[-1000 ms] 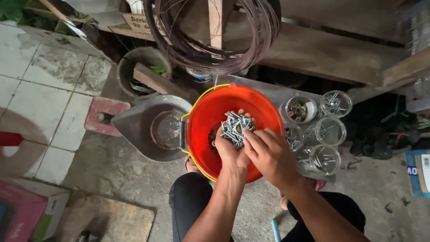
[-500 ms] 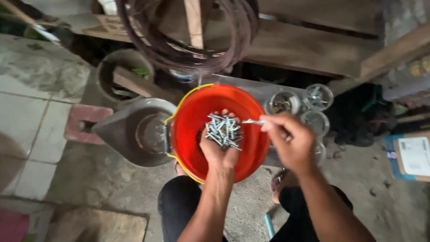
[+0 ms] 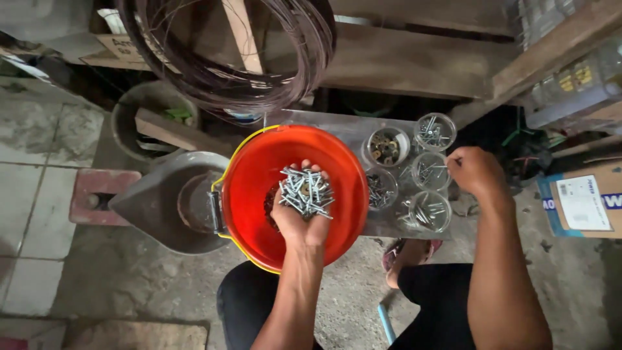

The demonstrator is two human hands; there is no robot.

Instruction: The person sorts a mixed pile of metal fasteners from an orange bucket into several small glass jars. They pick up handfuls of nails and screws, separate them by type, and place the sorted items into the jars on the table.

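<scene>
L hand [image 3: 301, 210] cupping screws [image 3: 306, 192], palm up, over red bucket [image 3: 259, 214]. R hand [image 3: 476, 172] hovering by jars [image 3: 431, 174], fist closed, can't tell what's inside.

floor [image 3: 129, 285]: grey concrete | tiles [image 3: 39, 155]: left | shelf [image 3: 414, 58]: wooden
</scene>
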